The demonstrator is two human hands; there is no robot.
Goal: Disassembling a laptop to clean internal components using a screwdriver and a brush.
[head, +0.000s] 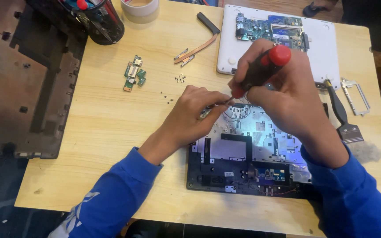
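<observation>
Right hand (287,94) closed around red-and-black screwdriver (261,70), tip at upper left corner of opened laptop base (248,150); left hand (197,110) pinching beside tip (pinched item too small to identify). Removed already: motherboard (272,26), heat pipe (197,46), loose screws (179,78). Remaining: base plate fittings.

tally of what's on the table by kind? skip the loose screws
Screwdriver, held in right hand: 1
Brush: 1
Opened laptop shells, black under left hand, white: 2
Small green boards: 1 cluster
Copper heat pipe: 1
Tape roll: 1
Metal bracket: 1
Tool cup: 1
Total: 9
</observation>
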